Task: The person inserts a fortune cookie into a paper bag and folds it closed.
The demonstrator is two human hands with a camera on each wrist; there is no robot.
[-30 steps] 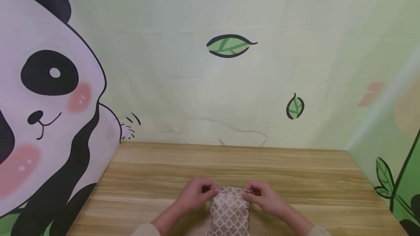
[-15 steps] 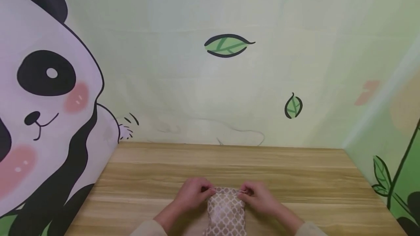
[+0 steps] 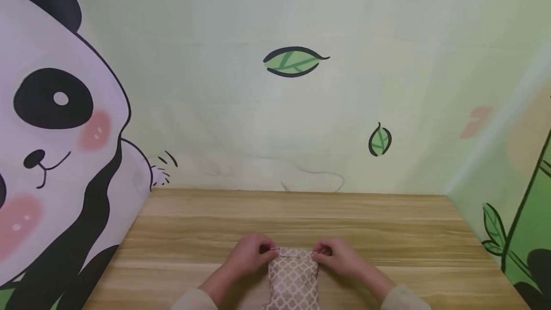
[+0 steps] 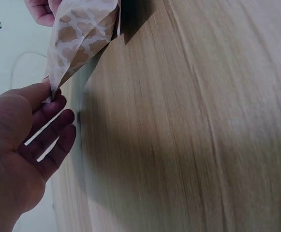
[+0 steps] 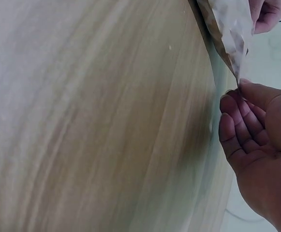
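A paper bag (image 3: 294, 279) with a tan and white lattice print is held near the front of the wooden table, its lower end cut off by the head view's bottom edge. A narrow band with a crease runs along its top edge. My left hand (image 3: 251, 255) pinches the top left corner between thumb and forefinger. At the top right corner, my right hand (image 3: 337, 257) pinches the bag in the same way. The left wrist view shows the bag (image 4: 80, 38) raised at a slant over the wood, the other fingers loosely bent below the corner. The bag's inside is hidden.
The wood-grain table (image 3: 206, 214) reaches back to a pale green printed backdrop (image 3: 215, 109). A large panda picture (image 3: 47, 157) covers the left side, and printed green leaves (image 3: 294, 62) mark the back. A thin line resembling a wire shows low on the backdrop.
The head view has shifted slightly, so the whole scene slides left in it. Both hands keep their pinch on the bag's top corners, and the bag stays nearly in place.
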